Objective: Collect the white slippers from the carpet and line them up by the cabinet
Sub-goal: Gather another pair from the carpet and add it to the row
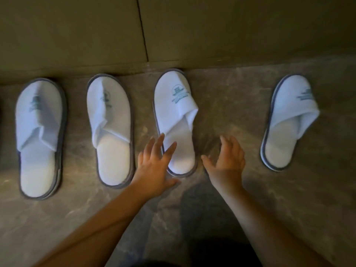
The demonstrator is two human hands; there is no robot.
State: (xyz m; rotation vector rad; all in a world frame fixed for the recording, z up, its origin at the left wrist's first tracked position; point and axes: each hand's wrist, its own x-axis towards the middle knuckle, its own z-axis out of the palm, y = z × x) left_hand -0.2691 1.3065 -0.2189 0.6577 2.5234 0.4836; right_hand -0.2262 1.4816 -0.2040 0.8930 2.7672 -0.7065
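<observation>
Both hands spread, gripping nothing: left hand (154, 166) at the third slipper's (176, 120) seven o'clock, fingers overlapping its edge; right hand (227, 158) at four o'clock, just beside.

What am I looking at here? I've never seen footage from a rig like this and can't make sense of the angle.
There is no machine: a person wears one camera on the head, looking down at their own bare hands. Four white slippers lie in a row on a marbled floor, toes toward a cabinet base. The left hand is open, its fingers touching the third slipper. The right hand hovers open just beside that slipper, holding nothing. The first slipper and second slipper sit left; the fourth slipper sits farther apart, slightly tilted.
</observation>
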